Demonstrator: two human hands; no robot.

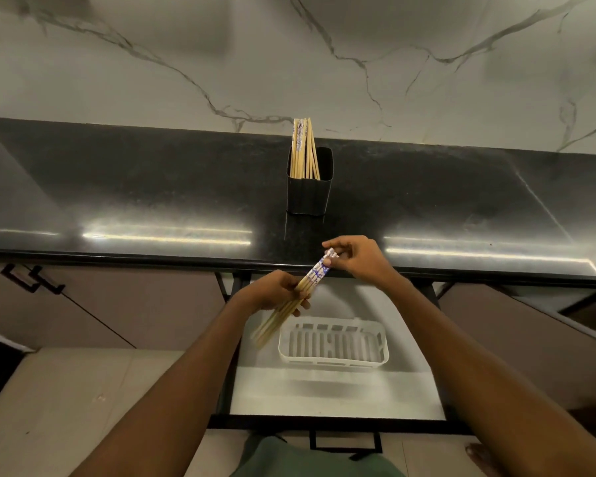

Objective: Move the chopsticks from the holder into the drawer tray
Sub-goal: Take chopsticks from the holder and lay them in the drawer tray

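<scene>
Chopsticks (pixel 319 271) in a bunch hang near the drawer tray (pixel 331 362), left hand (pixel 276 290) gripping the middle, right hand (pixel 358 256) pinching the top. The tray holds none yet; more stand in the holder (pixel 308 196).

The person is wearing a dull green garment (pixel 310 459), which is showing at the bottom edge between the arms (shirt or trousers, it cannot be told). The left forearm (pixel 186 373) and right forearm (pixel 461 356) are showing bare along their whole visible length, and the left hand (pixel 276 292) and right hand (pixel 358 258) are going uncovered too. A bare foot (pixel 479 454) is peeking in at the lower right.
</scene>
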